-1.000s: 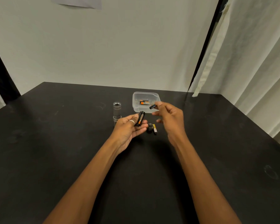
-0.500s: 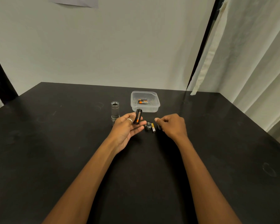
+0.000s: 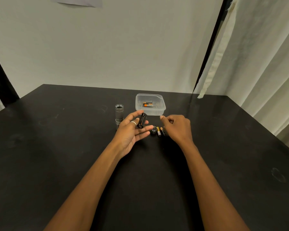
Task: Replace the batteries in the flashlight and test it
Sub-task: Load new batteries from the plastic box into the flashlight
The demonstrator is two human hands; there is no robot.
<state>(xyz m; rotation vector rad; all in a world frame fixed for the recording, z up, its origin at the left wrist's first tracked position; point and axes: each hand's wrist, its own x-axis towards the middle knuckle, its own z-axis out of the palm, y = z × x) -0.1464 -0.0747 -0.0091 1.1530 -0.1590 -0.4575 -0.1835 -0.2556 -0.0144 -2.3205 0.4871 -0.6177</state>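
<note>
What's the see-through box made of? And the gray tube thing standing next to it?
The box looks like thin clear plastic: you can see the batteries through its cloudy walls. The gray tube looks like metal with a dull, brushed finish and ridged rings, though painted plastic can't be ruled out.

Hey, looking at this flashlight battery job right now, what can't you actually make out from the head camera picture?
- Battery holder in the left hand: whether its slots are full or empty; too small and dark.
- Right hand: whether it holds anything; curled fingers hide the palm.
- Loose batteries on the table: their labels are too small, and the right hand partly covers one.
- Batteries in the clear container: exact count blurred.
</note>
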